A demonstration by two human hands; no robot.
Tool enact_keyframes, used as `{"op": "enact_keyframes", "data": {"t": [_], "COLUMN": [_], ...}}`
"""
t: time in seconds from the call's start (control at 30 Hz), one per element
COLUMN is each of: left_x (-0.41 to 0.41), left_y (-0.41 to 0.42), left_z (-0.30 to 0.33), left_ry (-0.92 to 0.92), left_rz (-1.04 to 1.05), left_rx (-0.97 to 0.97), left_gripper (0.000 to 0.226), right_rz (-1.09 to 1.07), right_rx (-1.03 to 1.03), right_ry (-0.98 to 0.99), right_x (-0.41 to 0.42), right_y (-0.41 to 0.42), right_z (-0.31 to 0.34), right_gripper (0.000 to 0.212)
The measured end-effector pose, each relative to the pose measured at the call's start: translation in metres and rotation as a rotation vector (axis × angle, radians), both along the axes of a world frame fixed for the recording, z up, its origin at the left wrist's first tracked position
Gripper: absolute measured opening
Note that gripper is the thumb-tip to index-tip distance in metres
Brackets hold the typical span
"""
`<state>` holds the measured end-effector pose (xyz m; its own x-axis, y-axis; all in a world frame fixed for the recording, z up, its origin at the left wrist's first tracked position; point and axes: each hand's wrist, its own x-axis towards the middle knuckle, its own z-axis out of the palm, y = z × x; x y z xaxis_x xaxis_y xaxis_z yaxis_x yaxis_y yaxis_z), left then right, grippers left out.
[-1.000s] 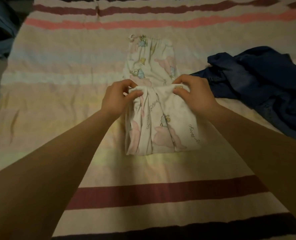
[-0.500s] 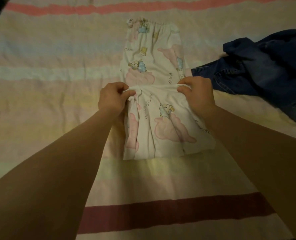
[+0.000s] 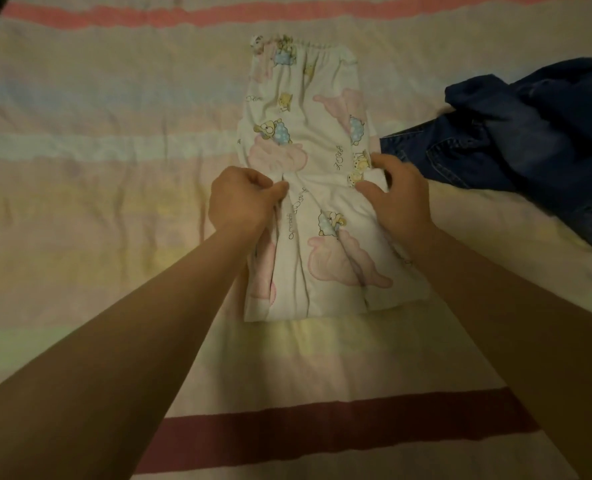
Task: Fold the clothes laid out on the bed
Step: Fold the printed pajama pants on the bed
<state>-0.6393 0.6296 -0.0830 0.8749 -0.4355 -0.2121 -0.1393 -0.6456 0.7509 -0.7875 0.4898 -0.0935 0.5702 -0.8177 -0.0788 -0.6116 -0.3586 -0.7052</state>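
White patterned pyjama pants (image 3: 308, 133) with pink and blue cartoon prints lie lengthwise in the middle of the bed, waistband at the far end. The near half is folded over onto itself, its folded edge running across between my hands. My left hand (image 3: 242, 199) pinches the left end of that folded edge. My right hand (image 3: 396, 199) rests on the right end, with the fingers spread and the thumb and fingertips on the cloth. A crumpled dark blue denim garment (image 3: 537, 133) lies to the right, almost touching the pants.
The bed is covered by a striped sheet (image 3: 97, 168) with pale pastel bands, a pink stripe at the far end and a dark red stripe (image 3: 322, 434) near me. A dark shape sits beyond the bed's far left corner.
My hands have carried the folded edge a little further up the pants. My right hand's fingers have loosened and spread; the left still pinches the cloth.
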Motion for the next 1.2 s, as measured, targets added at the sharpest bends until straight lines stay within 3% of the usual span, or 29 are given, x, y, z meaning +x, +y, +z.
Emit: {"op": "enact_keyframes", "data": {"t": [0.23, 0.3, 0.4, 0.5, 0.7, 0.93, 1.1, 1.2], "left_x": [0.011, 0.017, 0.023, 0.023, 0.036, 0.020, 0.016, 0.006], "left_y": [0.016, 0.021, 0.020, 0.018, 0.025, 0.013, 0.021, 0.039], "left_z": [0.000, 0.001, 0.005, 0.007, -0.006, -0.029, -0.017, -0.002], "left_ry": [0.329, 0.365, 0.410, 0.454, 0.236, 0.097, 0.129, 0.198], "left_rz": [0.064, 0.067, 0.025, 0.021, 0.043, 0.136, 0.065, -0.047], "left_rx": [-0.354, -0.378, -0.387, -0.414, -0.374, -0.264, -0.295, -0.365], "left_gripper": [0.008, 0.007, 0.006, 0.007, 0.007, 0.010, 0.022, 0.040], "right_rz": [0.032, 0.046, 0.157, 0.191, 0.094, 0.085, 0.137, 0.234], "right_rx": [-0.064, -0.067, 0.009, -0.024, -0.130, -0.244, -0.153, -0.054], "right_ry": [0.095, 0.092, 0.085, 0.149, 0.142, 0.303, 0.009, -0.014], "right_x": [0.008, 0.004, 0.003, 0.008, 0.013, 0.018, 0.000, -0.030], "right_y": [-0.012, -0.018, -0.021, -0.020, -0.035, -0.026, -0.013, 0.012], "right_z": [-0.001, 0.002, 0.005, 0.000, -0.001, -0.015, 0.014, 0.026], "right_gripper": [0.008, 0.011, 0.037, 0.026, 0.016, 0.021, 0.031, 0.035]}}
